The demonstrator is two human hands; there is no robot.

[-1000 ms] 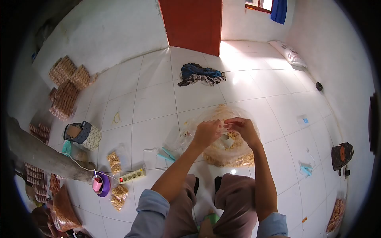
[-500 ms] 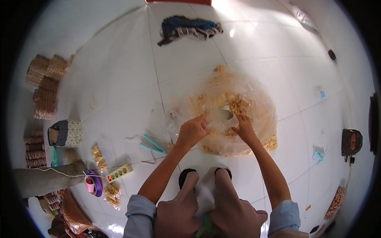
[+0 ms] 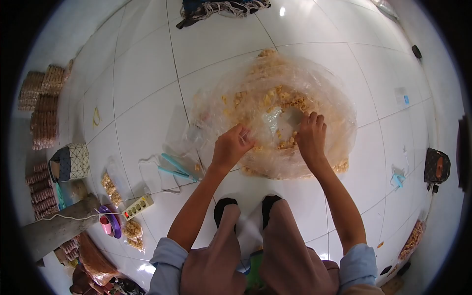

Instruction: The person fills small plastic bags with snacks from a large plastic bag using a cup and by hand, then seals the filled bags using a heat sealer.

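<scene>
A large clear plastic bag (image 3: pixel 324 98) of yellowish snack pieces lies on the white floor in front of my feet, its mouth open toward me. Inside the opening are loose snack pieces (image 3: pixel 287 144) and a pale round-edged object (image 3: pixel 293 117). My left hand (image 3: pixel 232 146) is at the left side of the opening, thumb and fingers pinched on something thin and clear, seemingly a small plastic bag. At the right side of the opening, my right hand (image 3: pixel 312 140) has its fingers curled at the edge of the pale object; its fingertips are partly hidden.
A light-blue sealer (image 3: pixel 177 169) lies left of my feet. Further left are a power strip (image 3: pixel 138 207), filled snack bags (image 3: pixel 111 189), a purple dish (image 3: pixel 114 223), a handbag (image 3: pixel 76 162) and stacked packs (image 3: pixel 45 120). A brown bag (image 3: pixel 436 166) is by the right wall.
The view has tilted down toward the floor. My hands, close together a second ago, have moved apart; the right one has reached to the pale object inside the bag's opening.
</scene>
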